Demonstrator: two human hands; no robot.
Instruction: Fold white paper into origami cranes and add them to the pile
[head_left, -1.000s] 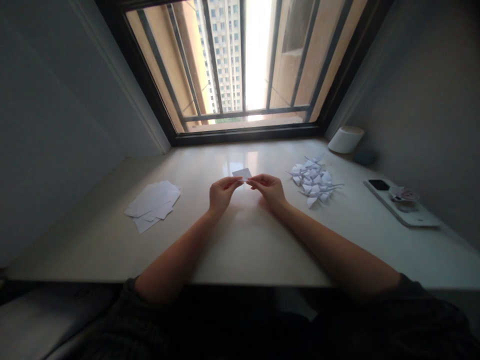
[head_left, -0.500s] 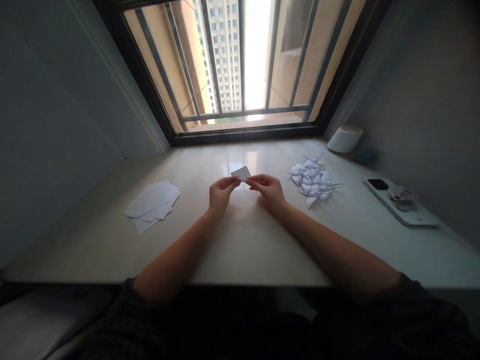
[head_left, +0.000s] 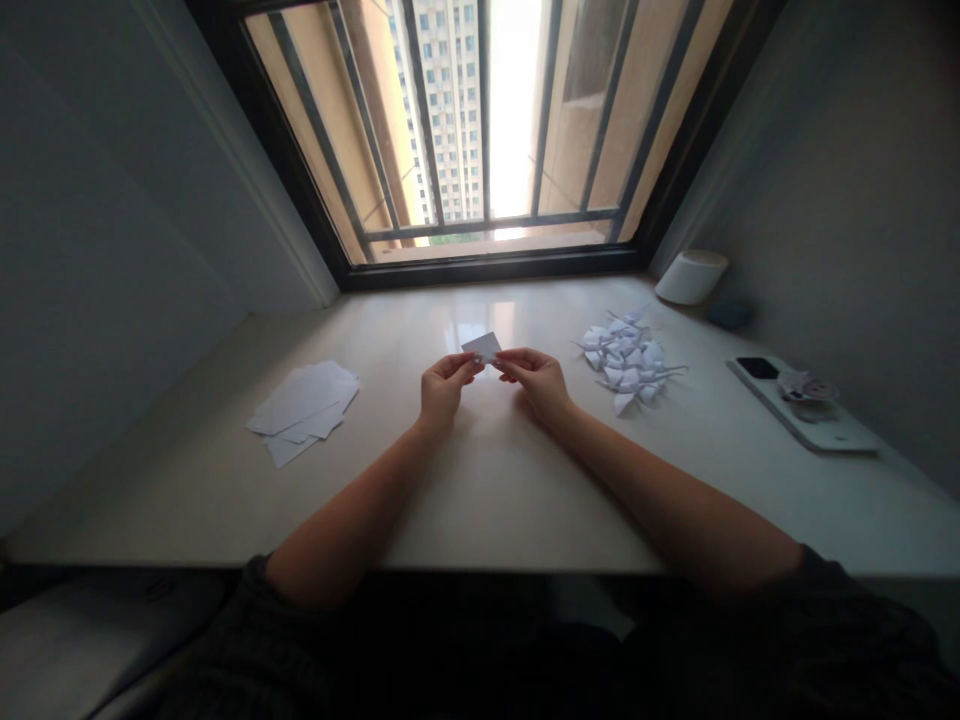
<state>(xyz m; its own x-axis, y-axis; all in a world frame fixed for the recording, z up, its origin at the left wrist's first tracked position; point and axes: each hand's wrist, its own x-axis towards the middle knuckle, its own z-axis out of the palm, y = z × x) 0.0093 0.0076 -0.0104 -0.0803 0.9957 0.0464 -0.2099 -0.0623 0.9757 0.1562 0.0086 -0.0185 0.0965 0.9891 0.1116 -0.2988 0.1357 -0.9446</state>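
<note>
— Pale tabletop (head_left: 480,490), running up to a barred window (head_left: 510,130). Items on it?
— Heap of folded white papers (head_left: 628,360) on the right; stack of loose white sheets (head_left: 306,405), overlapping, on the left; white phone (head_left: 832,437) lying flat, farther right.
— Hands?
— Left hand (head_left: 444,385) and right hand (head_left: 541,380) near centre, between stack and heap, thumb and fingers of each pinched onto the near edge of one small paper (head_left: 481,344).
— Its orientation?
— Free part points away from the person, toward the window; far edge slants. Long axis: cannot tell, fingertips partly cover it.
</note>
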